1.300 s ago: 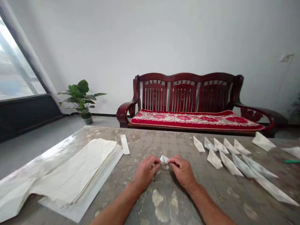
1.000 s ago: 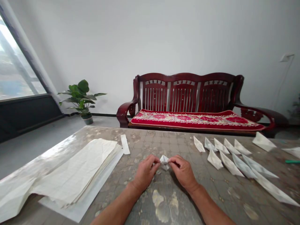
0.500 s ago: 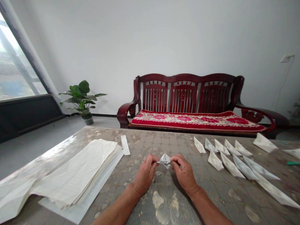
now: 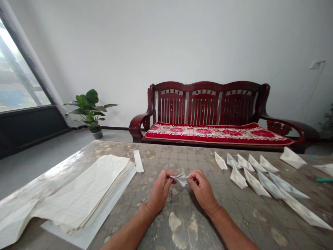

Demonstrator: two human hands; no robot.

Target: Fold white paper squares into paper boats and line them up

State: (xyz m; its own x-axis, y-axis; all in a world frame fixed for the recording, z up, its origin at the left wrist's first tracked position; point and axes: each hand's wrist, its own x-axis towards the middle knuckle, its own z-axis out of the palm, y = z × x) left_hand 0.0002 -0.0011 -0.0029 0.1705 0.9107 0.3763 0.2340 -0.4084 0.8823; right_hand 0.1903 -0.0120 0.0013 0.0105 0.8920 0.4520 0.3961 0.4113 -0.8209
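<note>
A small folded paper boat (image 4: 181,179) is held between both hands above the middle of the table. My left hand (image 4: 163,187) pinches its left end between thumb and fingers. At the other end, my right hand (image 4: 202,189) grips the opposite tip the same way. The boat's white point rises between the hands, and its ends are partly hidden by the fingertips. Off to the right, several finished paper boats (image 4: 238,177) sit in rows on the tabletop.
A stack of lined paper sheets (image 4: 85,191) lies on the left of the patterned table (image 4: 145,222). A paper strip (image 4: 138,161) rests beside it. A green object (image 4: 324,180) is at the right edge. Behind stand a wooden bench (image 4: 203,104) and a potted plant (image 4: 91,111).
The paper boat has been tilted and its shape looks wider and flatter, its peak lower. Both hands stay pinched at its ends, nearly in place.
</note>
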